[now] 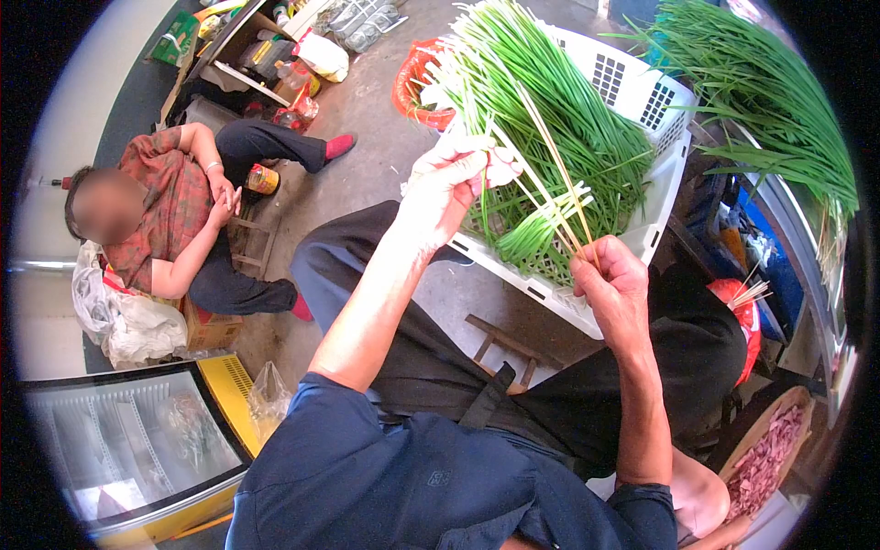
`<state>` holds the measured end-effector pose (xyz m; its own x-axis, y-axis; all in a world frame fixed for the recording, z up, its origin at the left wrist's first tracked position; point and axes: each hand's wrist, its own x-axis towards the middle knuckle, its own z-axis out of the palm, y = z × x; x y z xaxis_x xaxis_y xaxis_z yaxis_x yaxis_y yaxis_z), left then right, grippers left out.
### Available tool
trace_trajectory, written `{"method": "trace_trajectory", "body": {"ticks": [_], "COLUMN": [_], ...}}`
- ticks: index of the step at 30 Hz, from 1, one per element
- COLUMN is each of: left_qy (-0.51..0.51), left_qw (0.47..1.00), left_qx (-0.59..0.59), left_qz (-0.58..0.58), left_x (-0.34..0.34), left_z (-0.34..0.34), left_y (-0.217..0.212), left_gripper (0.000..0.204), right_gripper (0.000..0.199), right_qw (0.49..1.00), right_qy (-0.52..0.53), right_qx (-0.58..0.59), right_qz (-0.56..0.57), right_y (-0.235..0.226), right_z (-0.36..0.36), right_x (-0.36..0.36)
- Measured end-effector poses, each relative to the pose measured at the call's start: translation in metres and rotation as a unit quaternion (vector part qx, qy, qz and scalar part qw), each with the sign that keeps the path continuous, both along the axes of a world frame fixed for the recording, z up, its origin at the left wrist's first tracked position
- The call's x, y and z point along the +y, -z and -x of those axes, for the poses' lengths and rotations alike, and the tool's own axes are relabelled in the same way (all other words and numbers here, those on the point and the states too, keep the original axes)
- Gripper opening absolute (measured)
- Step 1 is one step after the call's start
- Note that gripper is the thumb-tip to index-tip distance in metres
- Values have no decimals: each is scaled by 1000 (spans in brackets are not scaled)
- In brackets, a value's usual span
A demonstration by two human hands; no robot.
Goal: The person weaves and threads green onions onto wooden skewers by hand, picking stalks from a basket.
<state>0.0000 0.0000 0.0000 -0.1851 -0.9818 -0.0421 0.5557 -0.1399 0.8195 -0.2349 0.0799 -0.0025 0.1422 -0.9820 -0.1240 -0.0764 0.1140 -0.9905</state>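
My right hand [612, 284] grips the lower ends of thin bamboo skewers [554, 147], which slant up and away to the left. A small bunch of cut garlic chives [541, 229] lies across the skewers just above that hand; whether it is threaded on them I cannot tell. My left hand [454, 179] is closed in a pinch on pale chive stems near the skewers' middle. Beneath both hands, a white plastic crate [674, 174] holds a large heap of long green chives [550, 82], their pale ends toward the left.
More chives [761, 92] lie on a surface at the far right. A red bag [423, 82] stands by the crate's left. Several skewers stick out of another red bag [742, 316]. A seated person [183, 202] is at the left, above a yellow-edged glass-topped freezer [156, 440]. A basket of reddish pieces [768, 458] sits lower right.
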Motion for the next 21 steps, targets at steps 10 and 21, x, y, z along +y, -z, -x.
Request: {"method": "trace_trajectory", "body": {"ticks": [10,21], "left_qy": [-14,-12], "left_qw": [999,1000], "left_qx": [30,-8], "left_qz": [-15,-20], "left_x": [-6,1], "left_z": [-5,-6], "left_y": [16,4], "left_gripper": [20,17], "right_gripper": [12,11], "right_qw": [1000,1000], "right_qy": [-1,0], "right_qx": [-16,-22], "right_qz": [7,-5], "right_y": [3,2], "right_z": [2,0], "right_x": [0,0]}}
